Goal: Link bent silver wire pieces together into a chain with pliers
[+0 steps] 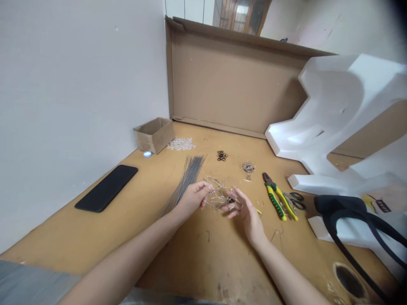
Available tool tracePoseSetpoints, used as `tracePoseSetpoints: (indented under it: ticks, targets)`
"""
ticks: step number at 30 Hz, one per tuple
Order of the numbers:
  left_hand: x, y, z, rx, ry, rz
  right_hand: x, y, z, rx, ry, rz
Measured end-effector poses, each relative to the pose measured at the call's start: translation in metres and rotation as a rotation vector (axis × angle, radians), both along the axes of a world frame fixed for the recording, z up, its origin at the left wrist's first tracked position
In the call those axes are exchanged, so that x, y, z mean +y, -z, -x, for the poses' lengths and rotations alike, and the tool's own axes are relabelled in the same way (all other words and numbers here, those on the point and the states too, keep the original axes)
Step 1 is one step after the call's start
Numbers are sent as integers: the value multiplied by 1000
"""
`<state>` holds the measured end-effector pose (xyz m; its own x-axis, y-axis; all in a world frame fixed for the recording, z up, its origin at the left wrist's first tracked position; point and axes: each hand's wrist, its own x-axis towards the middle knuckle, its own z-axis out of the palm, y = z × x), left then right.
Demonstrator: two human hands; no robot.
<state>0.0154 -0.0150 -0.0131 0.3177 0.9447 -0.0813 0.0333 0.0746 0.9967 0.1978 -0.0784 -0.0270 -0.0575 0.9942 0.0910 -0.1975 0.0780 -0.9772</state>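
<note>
A loose, looped shape of thin silvery wire (218, 198) is held up over the table between both hands. My left hand (194, 195) pinches its left side between thumb and fingers. Curved around the right side is my right hand (246, 212), its fingers somewhat spread and in contact with the wire loops. Behind my left hand lies a bundle of straight grey wires (190, 173). Beyond the held wire are a small cluster of dark rings (222, 156) and a coiled wire piece (249, 167). A yellow-handled thing is partly hidden by my right hand.
Yellow-green pliers (279, 195) and scissors (295, 199) lie right. A black phone-like slab (107, 188) lies left. Farther back are a small cardboard box (155, 134), a clear beadlike pile (182, 144) and a blue-white roll (147, 154). White foam (330, 106) stands right; wire scraps lie nearby.
</note>
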Motion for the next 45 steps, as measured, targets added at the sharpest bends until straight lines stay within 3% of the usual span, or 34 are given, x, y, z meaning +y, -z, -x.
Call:
tracePoseSetpoints:
  ticks: [5,9,16,22,31,40,45]
  targets:
    - [-6,-2,-2,25,-10,-81,-5,5,2,-299,-5,-161]
    - [-16,-10,-4,70,0,-133,-3,8,6,-476,69,-173]
    - [-22,-15,-4,136,1,-192,-1,3,8,-385,16,-154]
    - [-22,-13,-6,85,62,-149,-2,3,8,-458,10,-138]
    - [-27,-22,-9,-81,165,-33,-1,6,3,-681,152,-240]
    - [-28,-11,-9,-60,236,-33,-5,0,4,-921,269,-266]
    - [-25,-16,-9,-107,304,68,-6,-7,2,-776,213,-281]
